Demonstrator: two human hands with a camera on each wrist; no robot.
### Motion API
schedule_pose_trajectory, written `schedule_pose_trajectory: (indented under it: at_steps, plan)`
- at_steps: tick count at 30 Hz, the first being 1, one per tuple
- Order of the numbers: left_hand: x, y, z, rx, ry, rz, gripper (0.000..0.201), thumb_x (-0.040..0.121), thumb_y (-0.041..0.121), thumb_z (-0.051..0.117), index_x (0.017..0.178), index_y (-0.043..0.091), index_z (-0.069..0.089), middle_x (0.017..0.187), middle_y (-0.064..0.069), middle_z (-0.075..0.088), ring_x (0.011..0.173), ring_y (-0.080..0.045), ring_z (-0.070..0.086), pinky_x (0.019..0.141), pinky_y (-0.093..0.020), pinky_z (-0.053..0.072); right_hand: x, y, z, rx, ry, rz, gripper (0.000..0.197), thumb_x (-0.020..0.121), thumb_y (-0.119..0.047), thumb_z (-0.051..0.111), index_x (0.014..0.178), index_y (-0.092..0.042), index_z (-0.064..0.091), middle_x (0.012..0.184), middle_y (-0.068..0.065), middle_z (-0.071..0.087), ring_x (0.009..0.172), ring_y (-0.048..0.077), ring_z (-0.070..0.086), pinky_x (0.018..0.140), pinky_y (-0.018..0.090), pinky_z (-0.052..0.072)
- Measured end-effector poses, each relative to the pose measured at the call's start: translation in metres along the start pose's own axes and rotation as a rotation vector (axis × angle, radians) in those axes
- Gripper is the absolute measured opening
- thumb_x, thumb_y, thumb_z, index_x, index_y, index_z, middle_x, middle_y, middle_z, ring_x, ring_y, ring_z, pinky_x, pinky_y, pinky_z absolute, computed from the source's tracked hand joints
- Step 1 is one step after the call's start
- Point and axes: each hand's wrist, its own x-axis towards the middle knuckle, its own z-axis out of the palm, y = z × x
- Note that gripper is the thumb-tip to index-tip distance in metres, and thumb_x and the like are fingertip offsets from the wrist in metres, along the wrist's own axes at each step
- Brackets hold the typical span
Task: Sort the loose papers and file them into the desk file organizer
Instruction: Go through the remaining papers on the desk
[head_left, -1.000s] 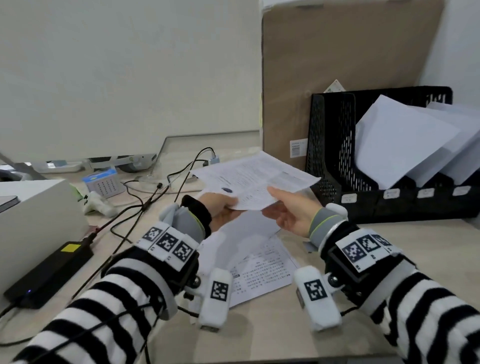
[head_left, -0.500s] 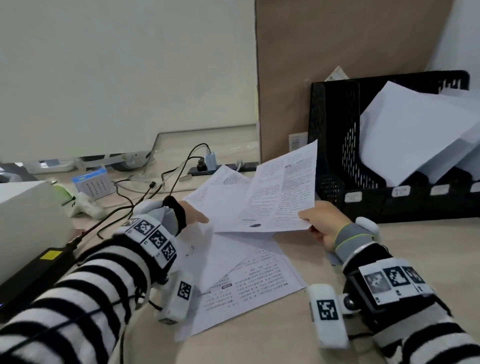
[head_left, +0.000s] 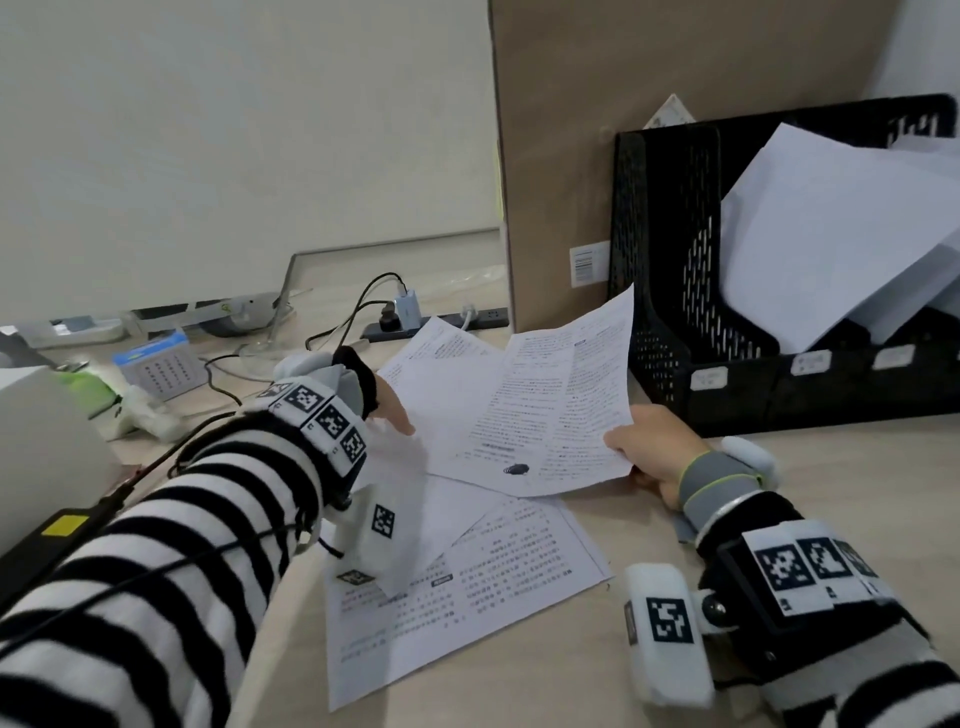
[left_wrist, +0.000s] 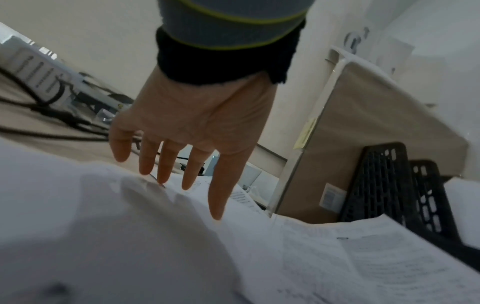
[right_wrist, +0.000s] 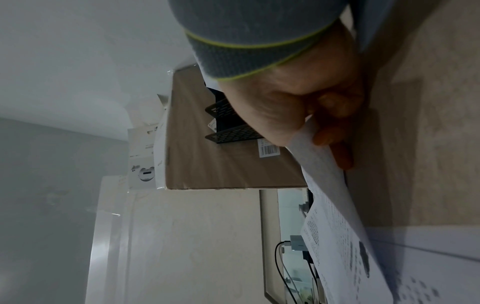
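Observation:
My right hand (head_left: 644, 457) pinches the lower right corner of a printed sheet (head_left: 550, 410) and holds it tilted above the desk; the right wrist view shows thumb and fingers (right_wrist: 327, 135) clamped on that sheet (right_wrist: 335, 216). My left hand (head_left: 389, 410) hovers with straight, spread fingers (left_wrist: 171, 164) just over the loose papers (head_left: 457, 587) lying overlapped on the desk, holding nothing. The black mesh file organizer (head_left: 670, 291) stands at the right, with white sheets (head_left: 821, 244) leaning in its slots.
A brown board (head_left: 561, 156) stands upright behind the organizer. Cables and a power strip (head_left: 415, 327) lie at the back. A white box (head_left: 47, 447) and a black power brick (head_left: 57, 530) sit at the left. Bare desk (head_left: 841, 467) shows in front of the organizer.
My left hand has let go of the sheet and dropped toward the papers on the desk. The right hand alone now holds the sheet, tilted up and shifted right toward the organizer.

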Motion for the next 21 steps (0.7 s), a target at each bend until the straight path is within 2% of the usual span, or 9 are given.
schedule_pose_trajectory:
  at_steps: [4, 9, 10, 12, 14, 15, 17, 19, 21]
  plan:
    - [0.031, -0.015, -0.005, 0.232, -0.069, -0.052, 0.112, 0.043, 0.051, 0.09, 0.136, 0.008, 0.045, 0.134, -0.001, 0.047, 0.123, -0.024, 0.046, 0.108, -0.037, 0.038, 0.0, 0.0, 0.001, 0.011, -0.006, -0.009, 0.026, 0.09, 0.003, 0.039, 0.097, -0.006, 0.062, 0.091, 0.015, 0.061, 0.07, 0.023, 0.047, 0.049, 0.025, 0.027]
    - [0.033, -0.025, -0.004, 0.321, -0.097, -0.056, 0.132, 0.012, 0.057, 0.091, 0.129, 0.009, 0.051, 0.129, -0.004, 0.056, 0.12, -0.022, 0.051, 0.108, -0.035, 0.039, -0.002, 0.002, 0.003, 0.032, -0.019, -0.024, 0.027, 0.09, 0.003, 0.04, 0.102, -0.003, 0.063, 0.098, 0.017, 0.064, 0.081, 0.026, 0.052, 0.057, 0.028, 0.033]
    - [0.022, -0.024, -0.001, 0.338, -0.083, -0.069, 0.122, 0.022, 0.059, 0.091, 0.126, 0.009, 0.053, 0.126, -0.005, 0.058, 0.118, -0.022, 0.053, 0.108, -0.035, 0.039, -0.003, 0.002, 0.003, 0.035, -0.019, -0.025, 0.026, 0.09, 0.003, 0.04, 0.1, -0.004, 0.063, 0.097, 0.016, 0.064, 0.081, 0.026, 0.052, 0.057, 0.028, 0.034]
    - [-0.005, -0.023, 0.005, 0.387, 0.02, -0.033, 0.067, 0.059, 0.056, 0.082, 0.104, 0.011, 0.059, 0.114, -0.003, 0.06, 0.113, -0.021, 0.055, 0.104, -0.032, 0.041, -0.005, 0.001, 0.002, 0.036, -0.018, -0.03, 0.026, 0.09, 0.002, 0.04, 0.1, -0.006, 0.063, 0.097, 0.017, 0.063, 0.081, 0.026, 0.053, 0.055, 0.027, 0.033]
    - [-0.005, -0.026, 0.003, 0.378, 0.143, 0.04, 0.037, 0.074, 0.052, 0.072, 0.08, 0.017, 0.06, 0.102, -0.003, 0.059, 0.102, -0.02, 0.057, 0.097, -0.03, 0.045, -0.006, 0.0, 0.002, 0.044, -0.019, -0.033, 0.027, 0.09, 0.002, 0.04, 0.104, -0.004, 0.063, 0.1, 0.019, 0.065, 0.081, 0.026, 0.051, 0.054, 0.026, 0.031]
    - [-0.007, -0.026, 0.003, 0.354, 0.158, 0.043, 0.04, 0.073, 0.053, 0.072, 0.087, 0.017, 0.065, 0.104, -0.004, 0.061, 0.102, -0.02, 0.058, 0.097, -0.031, 0.045, -0.006, 0.0, 0.001, 0.053, -0.018, -0.034, 0.028, 0.09, 0.001, 0.041, 0.106, -0.001, 0.063, 0.1, 0.021, 0.065, 0.081, 0.025, 0.05, 0.054, 0.026, 0.03]
    - [-0.015, -0.029, -0.003, 0.371, 0.2, 0.031, 0.074, 0.072, 0.061, 0.067, 0.124, 0.009, 0.059, 0.123, -0.009, 0.059, 0.116, -0.023, 0.055, 0.1, -0.03, 0.041, -0.008, -0.001, 0.001, 0.07, -0.014, -0.048, 0.025, 0.091, 0.001, 0.041, 0.103, 0.0, 0.063, 0.1, 0.022, 0.066, 0.082, 0.025, 0.048, 0.055, 0.026, 0.03]
    - [-0.026, -0.029, -0.016, 0.314, 0.374, 0.092, 0.055, 0.093, 0.049, 0.048, 0.13, 0.009, 0.05, 0.128, -0.013, 0.054, 0.114, -0.022, 0.052, 0.093, -0.025, 0.038, -0.01, -0.003, 0.001, 0.085, -0.007, -0.07, 0.024, 0.091, 0.0, 0.042, 0.094, -0.009, 0.064, 0.095, 0.015, 0.065, 0.082, 0.025, 0.049, 0.057, 0.026, 0.031]
    - [-0.036, -0.031, -0.036, 0.148, 0.505, 0.126, 0.034, 0.095, 0.029, 0.052, 0.119, 0.005, 0.056, 0.115, -0.015, 0.058, 0.096, -0.022, 0.052, 0.08, -0.026, 0.039, -0.013, -0.005, 0.002, 0.095, -0.012, -0.097, 0.025, 0.093, -0.001, 0.042, 0.097, -0.012, 0.064, 0.091, 0.01, 0.065, 0.077, 0.024, 0.053, 0.056, 0.026, 0.034]
